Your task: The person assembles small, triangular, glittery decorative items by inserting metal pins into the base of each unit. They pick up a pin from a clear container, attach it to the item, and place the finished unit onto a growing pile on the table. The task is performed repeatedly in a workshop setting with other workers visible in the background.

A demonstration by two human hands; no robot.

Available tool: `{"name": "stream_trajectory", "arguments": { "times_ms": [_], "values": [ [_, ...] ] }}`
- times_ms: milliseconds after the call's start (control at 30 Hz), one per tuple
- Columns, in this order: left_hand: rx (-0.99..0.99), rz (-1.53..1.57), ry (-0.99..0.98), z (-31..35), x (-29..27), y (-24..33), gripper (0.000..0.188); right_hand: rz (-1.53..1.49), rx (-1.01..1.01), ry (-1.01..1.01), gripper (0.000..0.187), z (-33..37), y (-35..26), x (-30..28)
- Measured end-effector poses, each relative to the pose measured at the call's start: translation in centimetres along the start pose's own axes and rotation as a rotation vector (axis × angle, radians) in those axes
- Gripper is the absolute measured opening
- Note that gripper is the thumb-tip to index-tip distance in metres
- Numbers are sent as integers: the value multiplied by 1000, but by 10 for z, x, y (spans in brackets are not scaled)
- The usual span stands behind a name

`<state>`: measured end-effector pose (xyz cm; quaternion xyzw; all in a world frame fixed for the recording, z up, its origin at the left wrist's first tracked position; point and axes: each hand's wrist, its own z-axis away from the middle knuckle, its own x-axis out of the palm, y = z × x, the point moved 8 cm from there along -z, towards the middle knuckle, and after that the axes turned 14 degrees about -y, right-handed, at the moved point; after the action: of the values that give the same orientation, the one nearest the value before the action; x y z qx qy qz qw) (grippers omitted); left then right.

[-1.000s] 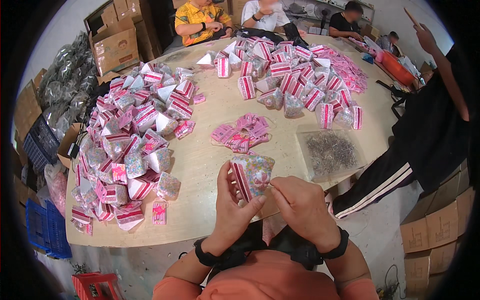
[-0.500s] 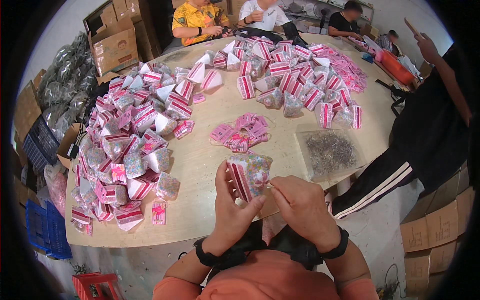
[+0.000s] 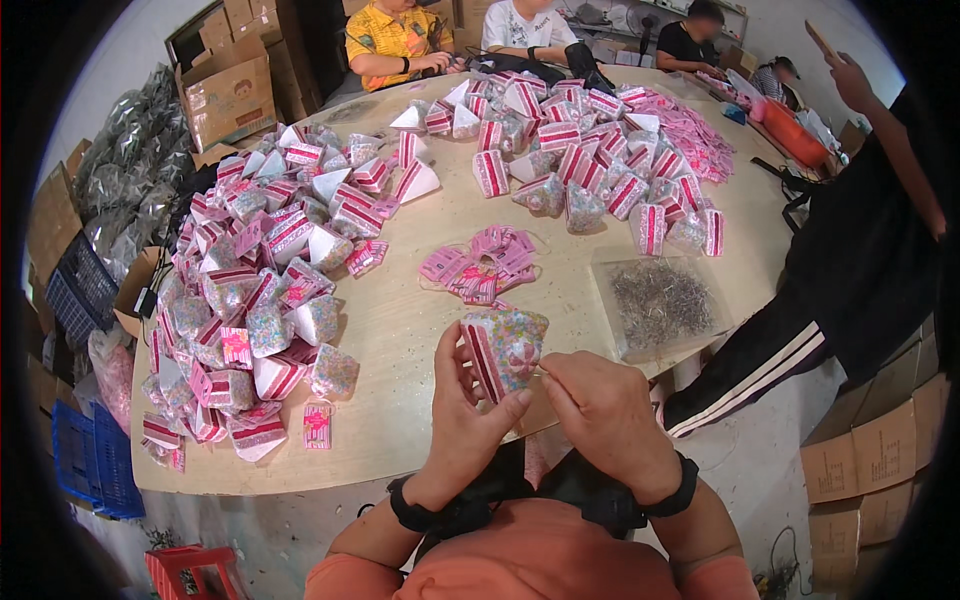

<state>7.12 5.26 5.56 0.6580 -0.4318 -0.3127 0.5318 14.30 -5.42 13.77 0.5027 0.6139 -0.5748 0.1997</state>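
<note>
My left hand (image 3: 468, 412) is closed around a cake-slice ornament (image 3: 503, 352) with pink and white layered sides and a glittery, multicoloured sprinkled face bearing a pink swirl. My right hand (image 3: 607, 410) is at the ornament's right edge, its thumb and forefinger pinched together. Whatever sits between those fingertips is too small to make out. Just beyond my hands, a small heap of pink printed tags (image 3: 482, 268) with thin loops lies on the table (image 3: 420, 360).
A big pile of cake-slice ornaments (image 3: 255, 300) covers the table's left, another (image 3: 590, 150) the far middle. A clear tray of metal pins (image 3: 660, 305) stands right of my hands. Someone in dark clothes (image 3: 860, 250) stands at the right; others sit across the table.
The ornament in my left hand has turned and risen slightly. Ornaments at the far edge of the left pile lie differently. Across the table, the person in white has lowered a raised hand.
</note>
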Motion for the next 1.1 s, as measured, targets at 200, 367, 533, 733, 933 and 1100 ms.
{"name": "stream_trajectory", "arguments": {
  "times_ms": [200, 367, 533, 733, 933, 1100],
  "values": [
    [10, -48, 8, -1, 0, 2, 89, 8, 7, 6, 14, 0, 1, -1],
    [31, -140, 40, 0, -1, 5, 90, 13, 27, -16, 13, -1, 2, 0],
    [60, -227, 50, -1, -1, 8, 90, 18, 29, -20, 13, -1, 3, -1],
    [22, 120, -28, -6, 2, -6, 91, -36, 3, 26, 13, -2, 1, -2],
    [6, 288, -118, -11, 10, 0, 91, -109, 0, 9, 14, -5, 0, -2],
    [-80, 511, -41, -8, 6, -7, 74, -89, -73, 70, 12, -7, -3, -2]
  ]
}}
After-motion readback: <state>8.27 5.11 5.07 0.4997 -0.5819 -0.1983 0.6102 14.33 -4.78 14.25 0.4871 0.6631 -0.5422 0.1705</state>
